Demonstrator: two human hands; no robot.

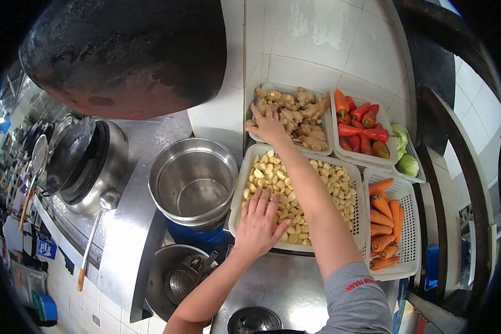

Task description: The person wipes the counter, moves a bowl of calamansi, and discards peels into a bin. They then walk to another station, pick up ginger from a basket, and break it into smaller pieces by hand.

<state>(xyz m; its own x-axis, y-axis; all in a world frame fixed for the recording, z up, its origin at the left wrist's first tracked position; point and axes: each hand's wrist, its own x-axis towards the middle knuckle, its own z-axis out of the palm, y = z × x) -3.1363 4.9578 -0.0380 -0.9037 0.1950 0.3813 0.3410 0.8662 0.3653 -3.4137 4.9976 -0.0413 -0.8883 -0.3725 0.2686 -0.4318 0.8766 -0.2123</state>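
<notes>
My left hand (257,221) lies flat, fingers slightly spread, on peeled garlic cloves (333,183) at the left part of a white perforated basket (360,222). Further back, my right hand (268,127) reaches across the garlic to the left side of a basket of ginger (312,119). Its fingers are apart and touch the ginger near the rim; nothing is visibly lifted. Right of the ginger stands a basket of red peppers (357,132). A basket of carrots (385,220) sits right of the garlic.
Left of the garlic stands a deep steel pot (195,178). Below it, another pot (164,273) holds a perforated ladle (182,281). A large blackened wok (133,55) looms at upper left. Green cabbage (407,165) sits behind the carrots. A long-handled ladle (94,239) lies at left.
</notes>
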